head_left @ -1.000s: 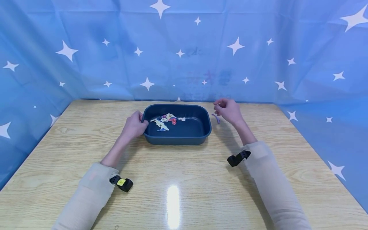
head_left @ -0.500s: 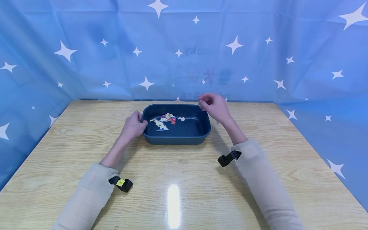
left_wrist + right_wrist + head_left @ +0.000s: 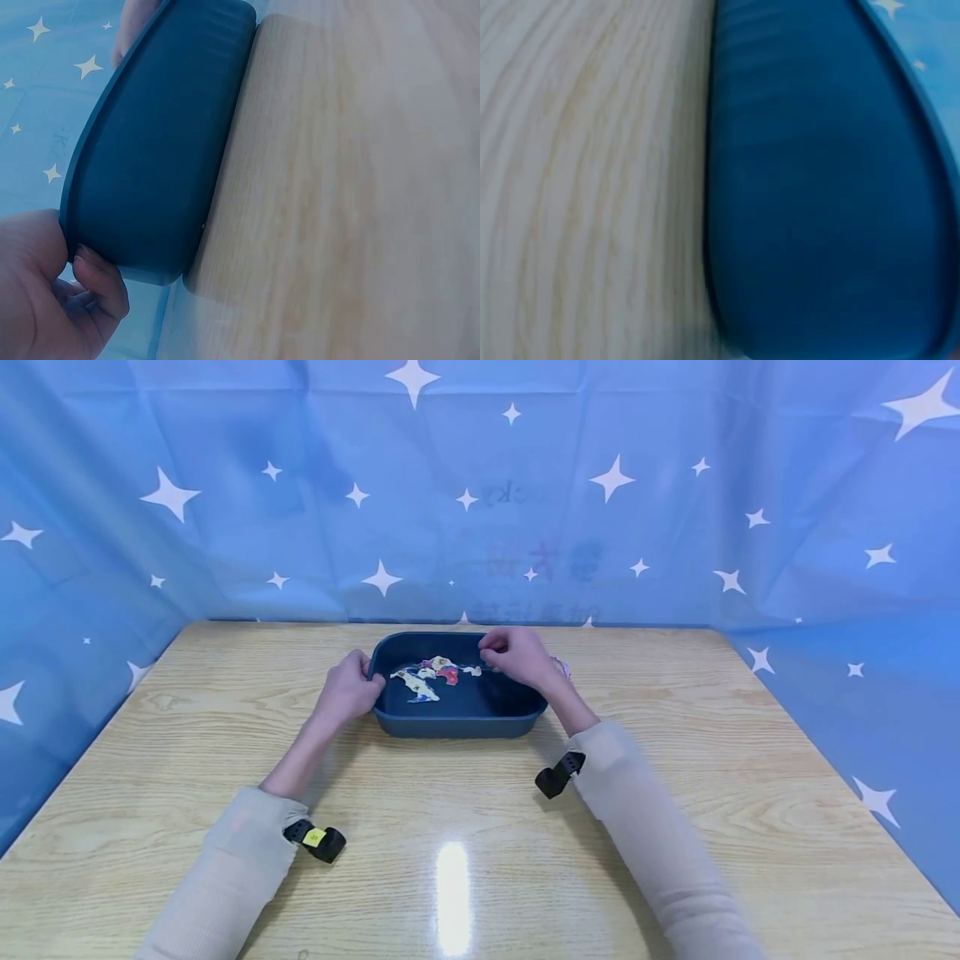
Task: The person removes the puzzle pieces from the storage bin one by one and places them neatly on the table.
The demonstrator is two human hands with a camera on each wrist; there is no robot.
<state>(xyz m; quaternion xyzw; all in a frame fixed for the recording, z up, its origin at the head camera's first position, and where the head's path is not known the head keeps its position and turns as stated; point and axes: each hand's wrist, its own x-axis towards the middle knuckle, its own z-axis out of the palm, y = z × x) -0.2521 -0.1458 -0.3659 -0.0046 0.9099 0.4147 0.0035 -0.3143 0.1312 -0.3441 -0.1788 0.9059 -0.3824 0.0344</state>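
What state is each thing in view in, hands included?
Dark blue bin: upright, open-topped, on the table.
Colorful cutouts: lying loose inside the bin, mostly toward its left end.
Purplish cutout: outside the bin, partly hidden by the right arm.
Left hand: gripping the bin's left end.
Right hand: fingers bent, over the bin; any hold unclear.
Star-print curtain: hung, creased.

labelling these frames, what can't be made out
Head view: what, if anything, the right hand holds; too small.
Head view: purplish scrap, partly behind that hand.
Head view: details on the pieces in the tray; too small.
Left wrist view: tray's inside, hidden by its wall.
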